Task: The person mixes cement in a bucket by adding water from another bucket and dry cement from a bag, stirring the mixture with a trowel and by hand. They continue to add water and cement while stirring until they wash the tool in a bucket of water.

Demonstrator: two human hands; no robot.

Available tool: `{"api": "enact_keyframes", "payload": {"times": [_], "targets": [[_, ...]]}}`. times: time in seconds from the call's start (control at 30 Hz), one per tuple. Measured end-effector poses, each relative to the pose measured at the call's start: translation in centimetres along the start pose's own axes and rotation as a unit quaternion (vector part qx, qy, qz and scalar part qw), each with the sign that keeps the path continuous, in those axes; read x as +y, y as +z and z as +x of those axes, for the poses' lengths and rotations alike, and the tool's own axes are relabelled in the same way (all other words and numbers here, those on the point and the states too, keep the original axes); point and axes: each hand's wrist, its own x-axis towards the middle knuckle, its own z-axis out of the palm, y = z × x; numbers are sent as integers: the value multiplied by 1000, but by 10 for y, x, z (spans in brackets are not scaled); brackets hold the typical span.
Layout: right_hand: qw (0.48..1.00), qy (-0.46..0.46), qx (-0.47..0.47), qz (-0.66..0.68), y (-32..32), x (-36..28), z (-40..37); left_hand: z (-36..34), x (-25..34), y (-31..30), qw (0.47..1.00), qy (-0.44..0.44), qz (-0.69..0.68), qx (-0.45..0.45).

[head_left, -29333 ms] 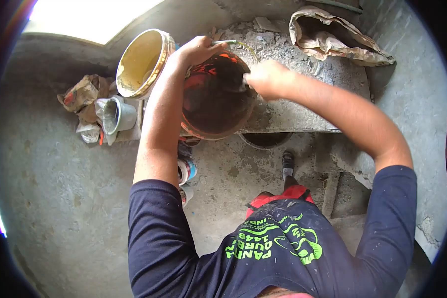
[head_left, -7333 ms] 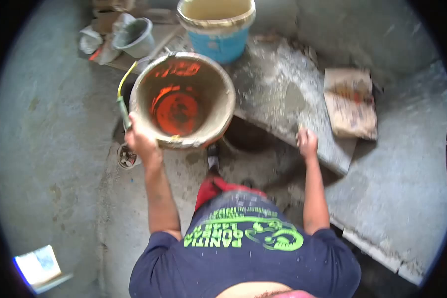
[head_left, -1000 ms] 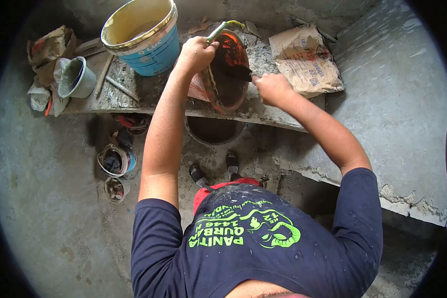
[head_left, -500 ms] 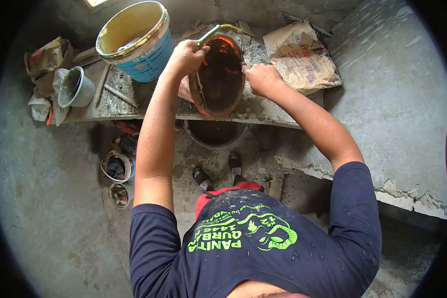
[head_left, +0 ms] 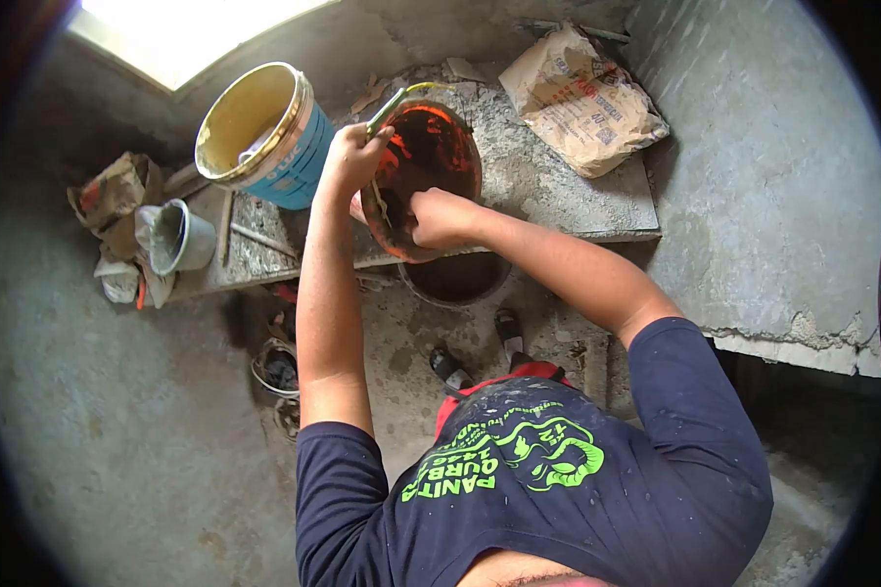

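A round bucket [head_left: 431,161], orange-red inside with dark residue, is tilted so that its mouth faces me at the edge of the concrete slab. My left hand [head_left: 357,152] is closed around its green handle [head_left: 388,112] at the upper left of the rim. My right hand [head_left: 440,217] is curled in a fist across the lower part of the bucket's mouth. Whatever it may hold is hidden by the fingers. Below the slab, a dark tub [head_left: 455,279] stands on the floor, partly covered by the tilted bucket.
On the slab [head_left: 597,210] are a blue-and-white paint pail [head_left: 299,161], a small whitish pail [head_left: 196,245], sticks [head_left: 264,240] and crumpled paper bags [head_left: 127,196]. A brown cement bag [head_left: 587,103] lies at the right. Small containers [head_left: 277,367] sit on the floor.
My right hand has left the bucket's right rim and moved left, across its mouth. My left hand stays on the handle. The view has shifted, showing more of the bright window.
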Motion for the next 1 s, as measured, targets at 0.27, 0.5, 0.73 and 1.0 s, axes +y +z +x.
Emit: {"api": "enact_keyframes", "payload": {"times": [0.27,0.5,0.73,1.0], "targets": [[982,82,-45,-165,-52,50,38,-10,-39,-18,999,-33,-31,6],[921,-127,130,-345,-29,55,50,-46,-36,-37,989,-75,-96,79],[965,-100,-19,-243,11,26,-11,-96,-38,-37,977,-100,-34,184],[894,25,-144,423,15,35,-80,-205,-27,-16,940,-99,-44,322]]}}
